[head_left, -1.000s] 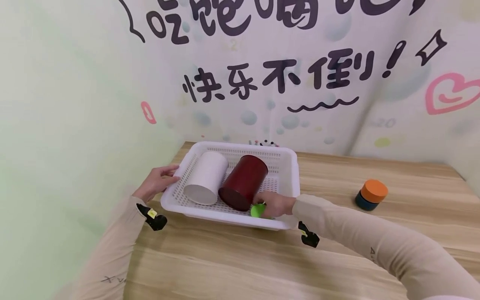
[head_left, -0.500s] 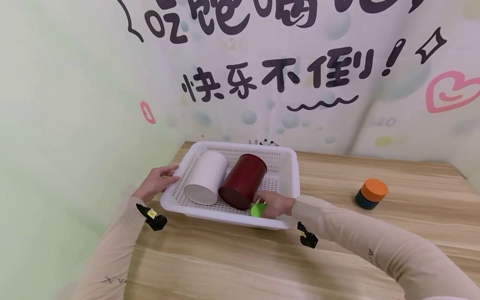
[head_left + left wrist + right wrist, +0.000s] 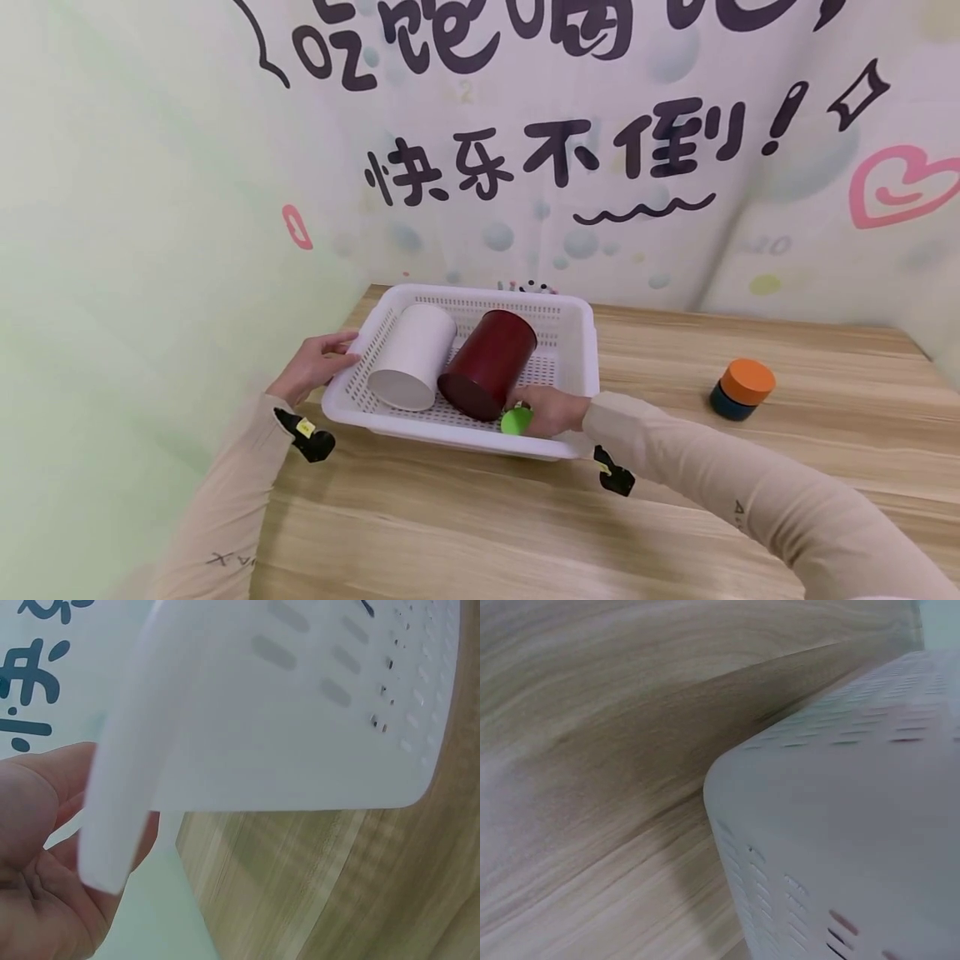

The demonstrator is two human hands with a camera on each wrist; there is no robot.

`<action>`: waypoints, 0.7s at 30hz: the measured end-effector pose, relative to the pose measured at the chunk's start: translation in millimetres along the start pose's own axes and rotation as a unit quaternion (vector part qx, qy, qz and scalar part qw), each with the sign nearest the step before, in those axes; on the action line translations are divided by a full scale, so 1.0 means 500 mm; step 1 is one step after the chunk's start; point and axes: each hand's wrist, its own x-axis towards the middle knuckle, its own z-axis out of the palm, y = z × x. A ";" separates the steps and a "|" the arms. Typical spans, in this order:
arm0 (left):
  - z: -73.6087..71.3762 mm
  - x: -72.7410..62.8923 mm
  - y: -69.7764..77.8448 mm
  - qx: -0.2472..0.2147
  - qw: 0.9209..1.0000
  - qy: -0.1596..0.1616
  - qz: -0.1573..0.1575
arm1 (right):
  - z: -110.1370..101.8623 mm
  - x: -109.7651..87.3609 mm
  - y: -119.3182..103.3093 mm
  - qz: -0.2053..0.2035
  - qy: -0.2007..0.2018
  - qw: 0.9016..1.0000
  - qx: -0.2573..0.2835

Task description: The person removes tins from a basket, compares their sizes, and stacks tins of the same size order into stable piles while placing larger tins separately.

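A white perforated plastic basket point(image 3: 450, 439) sits on the wooden table. Inside it a white cylinder point(image 3: 415, 354) and a dark red cylinder point(image 3: 489, 363) lie side by side on their sides. My left hand point(image 3: 315, 364) grips the basket's left rim; the left wrist view shows fingers point(image 3: 145, 847) behind the rim. Reaching over the right side of the basket, my right hand point(image 3: 553, 410) holds a small bright green round thing point(image 3: 516, 420) low beside the red cylinder. The hand covers part of it. In the right wrist view the basket's outer wall point(image 3: 840, 817) hides the right hand.
To the right of the basket, an orange round piece point(image 3: 748, 382) sits on a dark blue one point(image 3: 732, 403) on the table point(image 3: 465, 525). Behind the table hangs a white cloth point(image 3: 525, 242) with black lettering. A pale green cloth point(image 3: 150, 250) hangs at the left.
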 end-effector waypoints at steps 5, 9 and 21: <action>0.001 0.000 0.000 0.003 1.000 0.001 0.003 | -0.005 -0.003 0.001 -0.032 0.014 0.999 -0.016; 0.000 -0.001 0.002 0.006 1.000 0.000 0.002 | -0.017 -0.013 0.000 -0.048 0.020 0.998 -0.019; 0.001 -0.008 0.011 0.021 1.000 -0.001 0.001 | -0.123 -0.116 -0.020 -0.096 0.076 0.992 0.010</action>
